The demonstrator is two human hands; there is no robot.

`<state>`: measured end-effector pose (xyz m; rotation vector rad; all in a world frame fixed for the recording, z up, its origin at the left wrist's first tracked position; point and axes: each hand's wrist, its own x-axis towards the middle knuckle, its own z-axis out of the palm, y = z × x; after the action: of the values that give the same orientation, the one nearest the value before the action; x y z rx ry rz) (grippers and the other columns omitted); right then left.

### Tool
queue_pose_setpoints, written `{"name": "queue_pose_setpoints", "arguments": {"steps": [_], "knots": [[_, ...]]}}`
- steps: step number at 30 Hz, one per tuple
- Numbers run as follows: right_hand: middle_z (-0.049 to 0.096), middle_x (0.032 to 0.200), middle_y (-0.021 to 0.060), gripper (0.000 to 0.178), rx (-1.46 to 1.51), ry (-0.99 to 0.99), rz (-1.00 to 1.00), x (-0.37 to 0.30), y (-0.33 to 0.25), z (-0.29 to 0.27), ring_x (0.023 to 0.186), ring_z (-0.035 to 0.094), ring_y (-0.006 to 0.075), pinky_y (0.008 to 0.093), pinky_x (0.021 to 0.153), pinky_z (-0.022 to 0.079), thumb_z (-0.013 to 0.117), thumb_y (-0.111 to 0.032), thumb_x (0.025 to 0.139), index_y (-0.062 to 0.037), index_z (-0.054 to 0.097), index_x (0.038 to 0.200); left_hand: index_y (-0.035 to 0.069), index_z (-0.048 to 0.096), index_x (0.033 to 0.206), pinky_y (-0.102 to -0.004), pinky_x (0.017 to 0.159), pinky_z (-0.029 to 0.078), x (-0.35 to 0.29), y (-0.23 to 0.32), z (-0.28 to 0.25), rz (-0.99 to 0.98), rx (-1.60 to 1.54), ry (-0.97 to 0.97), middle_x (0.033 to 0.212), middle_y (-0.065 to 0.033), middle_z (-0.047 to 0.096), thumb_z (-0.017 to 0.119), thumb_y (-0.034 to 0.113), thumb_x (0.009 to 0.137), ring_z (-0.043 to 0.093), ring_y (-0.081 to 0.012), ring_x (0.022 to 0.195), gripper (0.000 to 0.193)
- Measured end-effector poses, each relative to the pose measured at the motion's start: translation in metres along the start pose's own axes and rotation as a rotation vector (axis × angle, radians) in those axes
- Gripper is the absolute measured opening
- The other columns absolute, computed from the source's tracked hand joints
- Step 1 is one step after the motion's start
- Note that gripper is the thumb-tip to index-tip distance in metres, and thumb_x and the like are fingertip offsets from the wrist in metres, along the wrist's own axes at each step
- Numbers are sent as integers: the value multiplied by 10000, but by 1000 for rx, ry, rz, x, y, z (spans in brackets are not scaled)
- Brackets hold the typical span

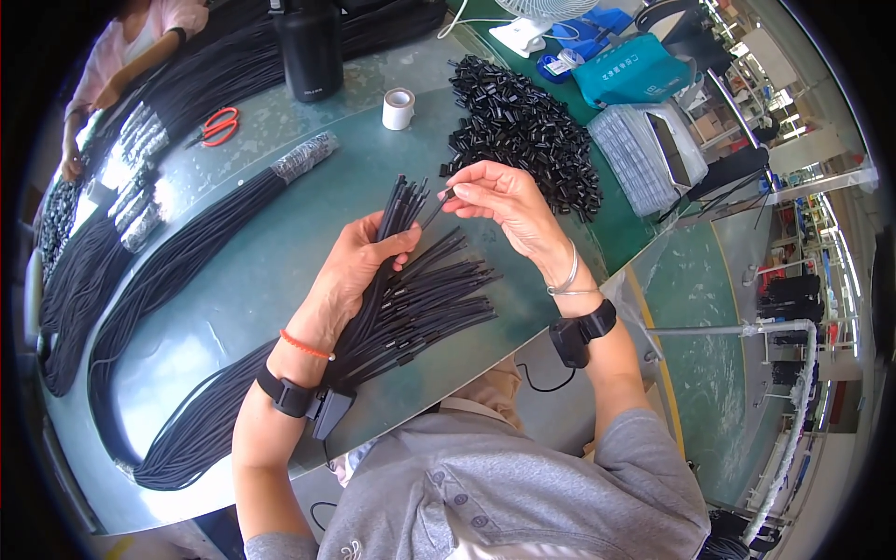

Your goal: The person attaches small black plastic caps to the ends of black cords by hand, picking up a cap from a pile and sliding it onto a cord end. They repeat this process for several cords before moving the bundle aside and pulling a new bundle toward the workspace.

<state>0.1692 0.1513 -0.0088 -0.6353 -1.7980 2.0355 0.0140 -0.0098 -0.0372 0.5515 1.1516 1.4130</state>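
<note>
My left hand [350, 271] grips a bundle of black cords [411, 299] whose free ends fan out to the right over the green table [280, 252]; a few ends stick up past my thumb. My right hand [504, 201] pinches the tip of a single black cord [439, 205] between thumb and fingers, just above the fanned ends. A heap of small black plastic pieces [523, 131] lies right behind my right hand. Both wrists carry black strapped devices.
A long taped bundle of black cords [187, 261] runs along the table's left side. Red scissors [219, 126], a roll of white tape [399, 108] and a black bottle [310, 47] stand at the back. Another person [121, 56] works at the far left. Stacked clear bags [644, 154] lie right.
</note>
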Motion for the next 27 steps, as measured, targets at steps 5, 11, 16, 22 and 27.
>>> {"name": "queue_pose_setpoints", "arguments": {"steps": [5, 11, 16, 22, 27], "knots": [[674, 915, 46, 147, -300, -146, -72, -1, -7, -6, 827, 641, 108, 231, 775, 497, 667, -75, 868, -10, 652, 999, 22, 620, 953, -199, 604, 415, 0, -1, -3, -6, -10, -9, 783, 3, 591, 718, 117, 834, 516, -67, 654, 181], [670, 868, 26, 86, -113, -25, -86, -10, -1, 9, 828, 623, 96, 243, 751, 494, 677, -65, 853, -22, 648, 922, 38, 614, 950, -198, 625, 423, -5, 3, -1, -28, -25, 5, 782, 13, 589, 713, 135, 846, 528, -71, 665, 174], [632, 763, 41, 86, -979, -53, -560, -23, 1, 37, 776, 610, 159, 289, 682, 495, 697, -88, 812, -58, 634, 863, 40, 597, 948, -206, 663, 435, 0, -2, -1, 24, -61, 28, 796, 10, 582, 697, 144, 863, 537, -79, 713, 167], [582, 707, 69, 88, -1180, -269, -719, -38, 23, 64, 738, 579, 245, 352, 642, 487, 687, -119, 795, -84, 629, 852, 25, 589, 958, -211, 676, 436, -2, -1, 1, -14, -171, 53, 826, -1, 574, 679, 146, 878, 528, -78, 730, 171], [608, 808, 79, 54, -1200, 303, -520, -3, 18, -11, 753, 575, 278, 374, 653, 487, 640, -78, 833, -74, 626, 886, 11, 596, 983, -214, 658, 436, -4, 1, -4, -29, -128, 22, 843, -9, 575, 663, 141, 886, 529, -76, 726, 175]]}}
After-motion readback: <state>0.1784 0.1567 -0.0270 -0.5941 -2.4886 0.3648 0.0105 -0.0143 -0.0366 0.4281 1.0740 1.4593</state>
